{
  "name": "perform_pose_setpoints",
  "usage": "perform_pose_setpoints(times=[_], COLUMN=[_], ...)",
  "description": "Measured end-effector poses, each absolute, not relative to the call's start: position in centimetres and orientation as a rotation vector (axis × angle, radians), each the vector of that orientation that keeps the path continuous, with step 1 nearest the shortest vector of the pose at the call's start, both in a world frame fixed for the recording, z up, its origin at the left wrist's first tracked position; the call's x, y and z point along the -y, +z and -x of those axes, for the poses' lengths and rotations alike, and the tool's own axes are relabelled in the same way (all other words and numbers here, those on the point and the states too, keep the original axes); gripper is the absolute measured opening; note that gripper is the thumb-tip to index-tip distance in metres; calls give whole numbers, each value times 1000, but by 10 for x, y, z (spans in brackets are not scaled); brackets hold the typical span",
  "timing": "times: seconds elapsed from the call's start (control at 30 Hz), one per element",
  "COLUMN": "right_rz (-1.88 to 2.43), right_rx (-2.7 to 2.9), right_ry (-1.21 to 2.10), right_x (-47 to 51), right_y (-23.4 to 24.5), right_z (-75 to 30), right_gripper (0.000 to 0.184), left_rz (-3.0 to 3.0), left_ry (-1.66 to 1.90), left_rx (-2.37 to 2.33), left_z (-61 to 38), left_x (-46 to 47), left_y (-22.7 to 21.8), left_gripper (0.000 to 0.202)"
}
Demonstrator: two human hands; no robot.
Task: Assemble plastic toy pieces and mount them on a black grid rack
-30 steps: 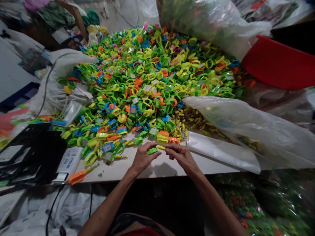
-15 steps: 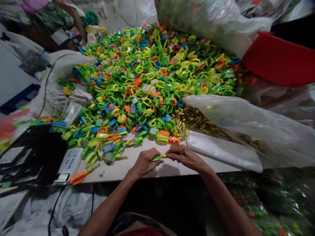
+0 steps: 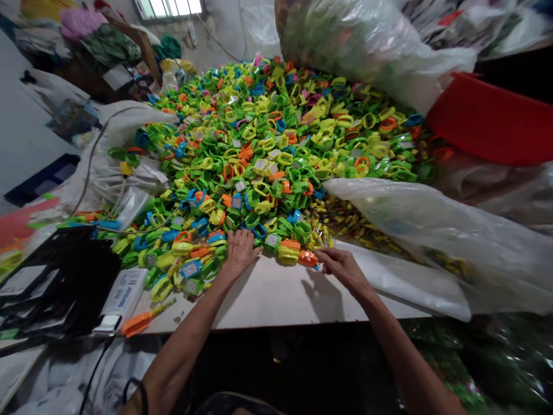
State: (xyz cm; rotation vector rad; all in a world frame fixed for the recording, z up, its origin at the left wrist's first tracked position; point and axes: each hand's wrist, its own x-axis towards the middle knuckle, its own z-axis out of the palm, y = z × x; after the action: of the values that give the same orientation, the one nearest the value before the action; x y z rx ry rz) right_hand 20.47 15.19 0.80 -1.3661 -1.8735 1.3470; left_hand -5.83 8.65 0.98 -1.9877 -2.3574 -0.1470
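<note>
My left hand (image 3: 242, 252) lies over the front edge of a big heap of plastic toy watches (image 3: 259, 167), its fingers stretched out over green and blue ones. What sits under the palm is hidden. To the right, my right hand (image 3: 345, 270) has thumb and fingertips pinched beside an orange toy watch (image 3: 307, 258). A small bluish tip shows at the fingers, too small to name. Touching the orange watch on its left is a yellow and orange one (image 3: 288, 252).
Small yellow tubes (image 3: 358, 222) are piled beneath a clear plastic sheet (image 3: 401, 213) on the right. Flat white bags (image 3: 389, 271) lie before them. On the left stand a white box (image 3: 125, 294), black trays (image 3: 52, 276) and an orange watch with a tube (image 3: 138, 324).
Both hands have parted from the green and yellow piece they held together. The left went forward and left onto the heap; the right moved right, beside the orange watch. The view tipped up slightly.
</note>
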Motion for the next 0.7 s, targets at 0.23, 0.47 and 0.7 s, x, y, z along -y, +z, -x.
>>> perform_pose_setpoints(times=[0.23, 0.47, 0.7], right_rz=[1944, 2073, 1126], right_rx=[2303, 2041, 1654], right_ry=[497, 538, 1424], right_x=[-222, -230, -160], right_y=[15, 11, 49], right_z=[-205, -185, -170], right_gripper=[24, 27, 36], left_rz=[1963, 1908, 1916], left_ry=[-304, -1490, -1895], left_rx=[2291, 2212, 2154], left_z=[57, 64, 35], left_x=[-93, -88, -67], left_y=[5, -6, 19], left_gripper=[11, 10, 14])
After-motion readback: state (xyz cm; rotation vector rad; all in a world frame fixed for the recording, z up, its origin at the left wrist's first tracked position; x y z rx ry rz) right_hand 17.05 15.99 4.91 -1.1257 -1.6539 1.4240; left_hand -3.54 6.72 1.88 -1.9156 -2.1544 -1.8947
